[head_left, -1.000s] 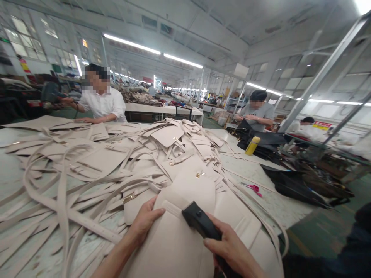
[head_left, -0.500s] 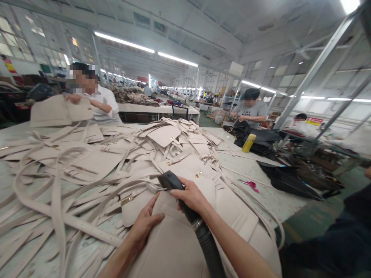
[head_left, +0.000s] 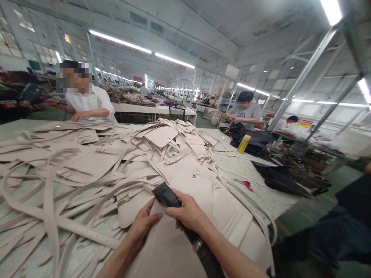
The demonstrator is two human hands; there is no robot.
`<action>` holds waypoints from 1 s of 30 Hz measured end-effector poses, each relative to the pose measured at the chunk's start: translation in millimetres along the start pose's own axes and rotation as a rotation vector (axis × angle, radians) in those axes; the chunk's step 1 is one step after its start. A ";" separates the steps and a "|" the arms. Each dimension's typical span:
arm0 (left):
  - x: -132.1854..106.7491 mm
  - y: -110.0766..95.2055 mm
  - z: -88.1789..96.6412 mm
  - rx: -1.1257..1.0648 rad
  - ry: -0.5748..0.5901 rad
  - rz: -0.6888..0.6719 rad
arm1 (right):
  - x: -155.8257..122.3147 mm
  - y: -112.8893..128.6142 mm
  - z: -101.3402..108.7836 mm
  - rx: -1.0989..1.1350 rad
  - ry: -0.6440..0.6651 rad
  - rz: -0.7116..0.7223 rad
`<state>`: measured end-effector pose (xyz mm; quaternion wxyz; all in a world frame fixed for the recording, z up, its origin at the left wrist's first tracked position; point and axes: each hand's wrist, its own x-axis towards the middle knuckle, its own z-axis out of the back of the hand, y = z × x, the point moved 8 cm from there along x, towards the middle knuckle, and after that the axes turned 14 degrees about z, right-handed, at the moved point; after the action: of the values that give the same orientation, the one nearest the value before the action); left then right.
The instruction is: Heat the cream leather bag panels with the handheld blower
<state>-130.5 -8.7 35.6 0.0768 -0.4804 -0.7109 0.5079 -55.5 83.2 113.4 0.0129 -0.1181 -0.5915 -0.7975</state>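
My right hand (head_left: 188, 211) is wrapped around a black hand tool (head_left: 165, 195) with a wide flat head. A ribbed black hose (head_left: 209, 259) runs from its lower end towards me. Under the tool lies a beige leather-like bag panel (head_left: 165, 247), its upper edge close to the tool's head. My left hand (head_left: 142, 227) grips that panel's left side, thumb on top and fingers partly hidden. Beyond both hands is a flap with a gold clasp (head_left: 195, 175), and left of them a small piece with a gold buckle (head_left: 123, 200).
Beige bag pieces (head_left: 162, 133) are heaped ahead, with long straps (head_left: 52, 208) tangled on the left. Pink-handled scissors (head_left: 246, 185), a yellow bottle (head_left: 244, 144) and black bag pieces (head_left: 278, 178) are on the right. Co-workers stand at the far left (head_left: 87, 102) and far right (head_left: 246, 110).
The view has shifted slightly, so most things sit a little further left. My hands keep their hold. The co-worker on the left has lowered the raised beige piece and now reaches sideways.
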 end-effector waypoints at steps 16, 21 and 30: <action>12.1 -53.3 14.2 1.066 -0.502 -0.297 | -61.0 -11.6 30.3 -0.095 -0.221 -0.063; 28.1 -83.2 -3.3 1.429 -0.597 -0.254 | -84.5 -29.8 29.4 -0.131 -0.254 -0.108; 49.9 -89.4 -11.4 1.592 -0.442 -0.208 | -86.8 -35.0 33.6 -0.221 -0.267 -0.097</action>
<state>-204.2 34.7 93.2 0.2985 -0.1036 -0.1787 0.9318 29.0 115.2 71.9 -0.1173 -0.1949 -0.5017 -0.8346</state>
